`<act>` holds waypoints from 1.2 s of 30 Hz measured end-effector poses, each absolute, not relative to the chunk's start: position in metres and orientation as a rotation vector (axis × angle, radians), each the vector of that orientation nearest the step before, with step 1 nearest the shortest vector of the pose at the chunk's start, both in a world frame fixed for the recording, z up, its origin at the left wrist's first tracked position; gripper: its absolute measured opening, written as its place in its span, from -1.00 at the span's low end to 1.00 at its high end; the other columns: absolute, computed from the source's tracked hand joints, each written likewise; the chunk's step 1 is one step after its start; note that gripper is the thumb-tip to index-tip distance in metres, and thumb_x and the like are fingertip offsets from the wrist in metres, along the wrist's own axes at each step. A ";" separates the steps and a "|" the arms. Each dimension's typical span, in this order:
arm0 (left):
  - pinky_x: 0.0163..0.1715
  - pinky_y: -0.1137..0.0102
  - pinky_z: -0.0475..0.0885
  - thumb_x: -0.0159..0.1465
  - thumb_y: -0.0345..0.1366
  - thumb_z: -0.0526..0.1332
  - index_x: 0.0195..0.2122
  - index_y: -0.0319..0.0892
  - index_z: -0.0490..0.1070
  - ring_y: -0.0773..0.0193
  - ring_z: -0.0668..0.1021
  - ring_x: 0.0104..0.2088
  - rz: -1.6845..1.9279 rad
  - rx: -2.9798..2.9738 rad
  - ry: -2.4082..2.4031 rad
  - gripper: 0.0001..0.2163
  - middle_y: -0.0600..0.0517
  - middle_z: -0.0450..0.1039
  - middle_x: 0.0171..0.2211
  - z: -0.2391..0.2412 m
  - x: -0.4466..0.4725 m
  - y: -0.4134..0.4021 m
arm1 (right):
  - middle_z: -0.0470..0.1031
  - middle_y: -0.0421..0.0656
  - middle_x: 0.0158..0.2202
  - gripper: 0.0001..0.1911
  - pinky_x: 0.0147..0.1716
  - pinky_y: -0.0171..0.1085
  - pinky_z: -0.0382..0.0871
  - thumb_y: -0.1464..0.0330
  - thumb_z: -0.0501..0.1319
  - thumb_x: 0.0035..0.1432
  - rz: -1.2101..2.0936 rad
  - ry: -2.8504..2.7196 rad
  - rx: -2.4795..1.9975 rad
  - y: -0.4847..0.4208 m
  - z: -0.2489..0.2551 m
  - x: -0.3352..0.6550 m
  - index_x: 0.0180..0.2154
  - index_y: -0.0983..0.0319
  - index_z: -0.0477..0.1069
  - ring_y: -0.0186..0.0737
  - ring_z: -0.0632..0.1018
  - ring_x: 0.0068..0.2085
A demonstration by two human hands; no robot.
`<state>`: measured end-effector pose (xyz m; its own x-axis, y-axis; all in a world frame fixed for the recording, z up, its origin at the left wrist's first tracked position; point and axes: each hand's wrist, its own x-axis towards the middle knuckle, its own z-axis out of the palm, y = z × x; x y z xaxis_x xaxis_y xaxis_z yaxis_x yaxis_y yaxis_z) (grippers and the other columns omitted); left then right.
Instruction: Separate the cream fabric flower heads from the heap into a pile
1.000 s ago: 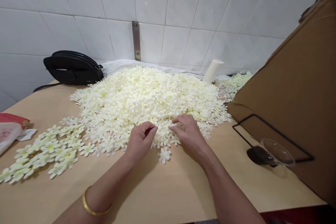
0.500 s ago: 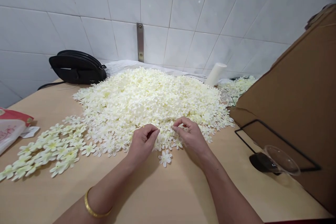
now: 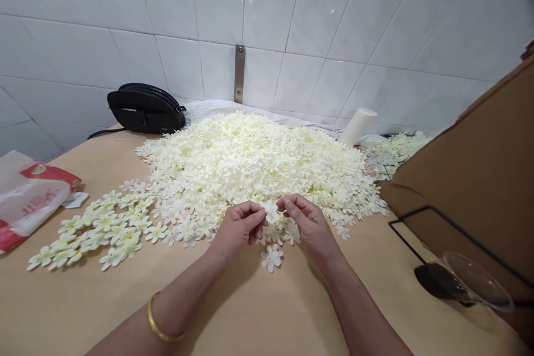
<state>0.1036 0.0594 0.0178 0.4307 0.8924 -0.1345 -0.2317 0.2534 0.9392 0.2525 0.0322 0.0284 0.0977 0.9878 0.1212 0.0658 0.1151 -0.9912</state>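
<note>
A large heap of white and pale yellow artificial flowers [image 3: 250, 161] lies on the table in front of me. At its front edge my left hand [image 3: 242, 227] is closed, thumb and forefinger pinched together. Facing it, my right hand [image 3: 309, 225] is pinched in the same way, a small gap away. White petals show between the fingertips, but I cannot tell whether they are held or belong to the heap behind. One single white flower [image 3: 271, 258] lies flat on the table just below my hands. A gold bangle [image 3: 161, 322] circles my left wrist.
At left are yellower flowers [image 3: 94, 233] and a red and white plastic bag [image 3: 35, 197]. A black handbag [image 3: 146, 108] stands behind them. A white roll [image 3: 357, 127] leans at the back. At right are a cardboard box [image 3: 471, 161], a black wire frame [image 3: 411, 243] and a clear lid [image 3: 478, 281].
The view has shifted, so the whole scene sits further right. Both hands stay pinched, and their fingertips are closer together. The left hand's fingers have curled in more.
</note>
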 end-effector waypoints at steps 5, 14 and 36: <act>-0.72 0.55 0.06 0.03 -0.23 0.24 -0.55 -0.24 0.33 0.51 0.27 -0.70 0.867 1.054 0.824 -0.82 0.11 0.31 -0.66 0.020 0.107 0.056 | 0.27 -0.26 -0.55 -0.75 -0.48 -0.36 0.16 0.18 0.13 0.05 1.214 -1.223 -1.162 0.031 0.027 0.250 -0.48 0.24 0.33 -0.37 0.28 -0.50; -0.70 0.57 0.02 0.04 -0.23 0.23 -0.56 -0.23 0.31 0.54 0.24 -0.71 0.801 0.953 0.777 -0.81 0.12 0.31 -0.65 0.021 0.108 0.055 | 0.23 -0.29 -0.62 -0.70 -0.56 -0.37 0.09 0.19 0.17 0.01 1.259 -1.087 -1.157 0.032 0.023 0.252 -0.59 0.25 0.25 -0.42 0.22 -0.57; -0.66 0.54 0.12 0.07 -0.25 0.11 -0.59 -0.24 0.29 0.49 0.24 -0.68 0.955 1.424 1.079 -0.81 0.13 0.24 -0.67 0.045 0.101 0.077 | 0.20 -0.25 -0.58 -0.72 -0.51 -0.37 0.09 0.19 0.04 0.12 0.815 -1.342 -1.358 0.033 0.018 0.260 -0.50 0.24 0.26 -0.35 0.25 -0.49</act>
